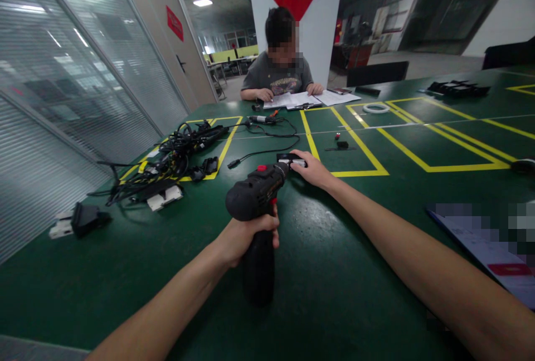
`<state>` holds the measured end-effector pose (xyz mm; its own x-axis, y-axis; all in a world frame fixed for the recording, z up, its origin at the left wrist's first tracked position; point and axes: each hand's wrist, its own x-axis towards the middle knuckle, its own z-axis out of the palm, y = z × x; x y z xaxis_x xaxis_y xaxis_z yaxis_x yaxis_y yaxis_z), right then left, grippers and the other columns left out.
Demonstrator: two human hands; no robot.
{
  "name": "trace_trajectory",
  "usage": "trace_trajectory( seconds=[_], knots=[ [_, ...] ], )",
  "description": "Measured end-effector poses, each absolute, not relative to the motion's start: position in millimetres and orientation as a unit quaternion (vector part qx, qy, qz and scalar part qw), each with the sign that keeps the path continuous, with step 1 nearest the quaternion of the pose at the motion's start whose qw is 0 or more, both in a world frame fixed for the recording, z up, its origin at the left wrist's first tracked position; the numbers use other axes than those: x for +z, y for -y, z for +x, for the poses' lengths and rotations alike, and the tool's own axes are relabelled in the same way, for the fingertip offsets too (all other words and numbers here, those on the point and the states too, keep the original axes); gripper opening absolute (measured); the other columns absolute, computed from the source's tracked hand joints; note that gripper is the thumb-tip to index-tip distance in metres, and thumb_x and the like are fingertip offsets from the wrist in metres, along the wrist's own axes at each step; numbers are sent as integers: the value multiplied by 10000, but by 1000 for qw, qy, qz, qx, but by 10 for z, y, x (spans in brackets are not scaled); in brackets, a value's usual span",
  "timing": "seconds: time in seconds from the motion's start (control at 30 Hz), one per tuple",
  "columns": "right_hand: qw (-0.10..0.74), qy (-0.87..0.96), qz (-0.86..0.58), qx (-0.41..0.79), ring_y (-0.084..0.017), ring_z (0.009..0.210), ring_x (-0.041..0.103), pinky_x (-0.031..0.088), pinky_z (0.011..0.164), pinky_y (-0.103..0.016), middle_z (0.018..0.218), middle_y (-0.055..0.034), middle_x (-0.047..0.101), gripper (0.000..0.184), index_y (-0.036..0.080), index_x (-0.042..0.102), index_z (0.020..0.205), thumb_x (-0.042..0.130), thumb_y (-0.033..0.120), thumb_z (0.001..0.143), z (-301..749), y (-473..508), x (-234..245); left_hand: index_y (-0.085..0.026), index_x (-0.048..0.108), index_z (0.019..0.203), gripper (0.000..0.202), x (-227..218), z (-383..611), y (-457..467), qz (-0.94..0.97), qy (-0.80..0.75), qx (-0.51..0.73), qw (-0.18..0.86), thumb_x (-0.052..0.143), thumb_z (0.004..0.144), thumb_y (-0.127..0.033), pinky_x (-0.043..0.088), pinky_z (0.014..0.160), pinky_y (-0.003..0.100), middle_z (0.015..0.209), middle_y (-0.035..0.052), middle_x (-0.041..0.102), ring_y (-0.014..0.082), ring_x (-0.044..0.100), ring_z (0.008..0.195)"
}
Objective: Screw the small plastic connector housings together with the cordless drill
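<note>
A black cordless drill (256,194) with red switches stands in front of me, nose pointing away and to the right. My left hand (253,233) is wrapped round its grip, just below the body. Beyond the drill's chuck, my right hand (311,169) holds a small black and silver block (290,159) against the table, fingers closed on its right side. The chuck end overlaps the block in view; I cannot tell whether a bit touches it. Part of the block is hidden by the drill and the fingers.
On the green table (334,272), tangled black cables (179,152) lie left. A corded tool (263,120) and a tape roll (376,108) lie farther back. Yellow tape marks rectangles. Across sits a person (284,71) with papers (292,99). A blue folder (480,244) lies right.
</note>
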<state>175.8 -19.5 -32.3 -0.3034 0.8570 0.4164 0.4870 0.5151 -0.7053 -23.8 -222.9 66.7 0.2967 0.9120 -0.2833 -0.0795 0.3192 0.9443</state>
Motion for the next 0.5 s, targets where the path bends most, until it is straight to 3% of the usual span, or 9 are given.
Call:
trace_trajectory(
  seconds=[0.5],
  knots=[
    [393, 775, -436, 234, -275, 1136, 599, 434, 1055, -430, 1250, -126, 605, 496, 185, 583, 1348, 565, 369, 888, 1762, 203, -311, -157, 549, 876, 266, 685, -235, 2229, 452, -466, 368, 666, 706, 689, -261, 442, 532, 228, 627, -21, 601, 109, 591, 502]
  ],
)
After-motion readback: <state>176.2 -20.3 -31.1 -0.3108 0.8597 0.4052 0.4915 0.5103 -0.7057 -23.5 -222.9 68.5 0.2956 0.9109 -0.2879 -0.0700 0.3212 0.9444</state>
